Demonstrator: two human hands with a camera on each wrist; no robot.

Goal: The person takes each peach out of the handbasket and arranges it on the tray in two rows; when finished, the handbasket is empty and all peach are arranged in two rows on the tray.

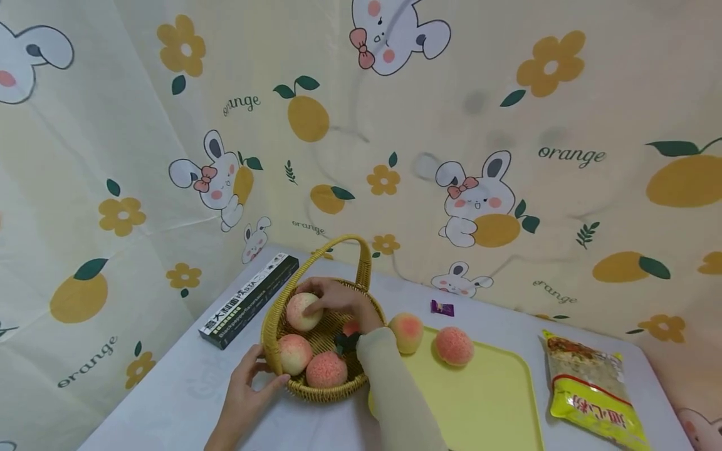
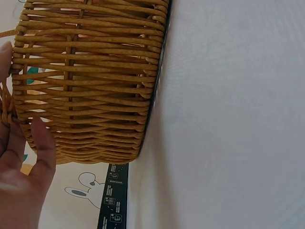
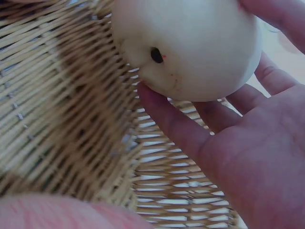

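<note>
A wicker basket (image 1: 324,394) with a tall arched handle stands on the table. My left hand (image 1: 245,391) grips its rim by the near foot of the handle, thumb on the outside of the weave (image 2: 86,95). Inside the basket, my right hand (image 1: 338,295) holds a pale pink-and-cream peach (image 1: 299,316) at the far left wall. The right wrist view shows fingers curled round this peach (image 3: 190,47), with a dark spot at its base. Two more peaches lie in the basket, a cream-pink one (image 1: 295,354) and a pinker one (image 1: 326,369). Another pink fruit (image 1: 351,326) is partly hidden by my right wrist.
Right of the basket lies a yellow tray (image 1: 479,401), with a yellow-pink peach (image 1: 406,333) and a pink peach (image 1: 454,346) at its far edge. A purple wrapped sweet (image 1: 442,307) lies behind. A pasta box (image 1: 251,300) sits left, a yellow food bag (image 1: 592,388) far right.
</note>
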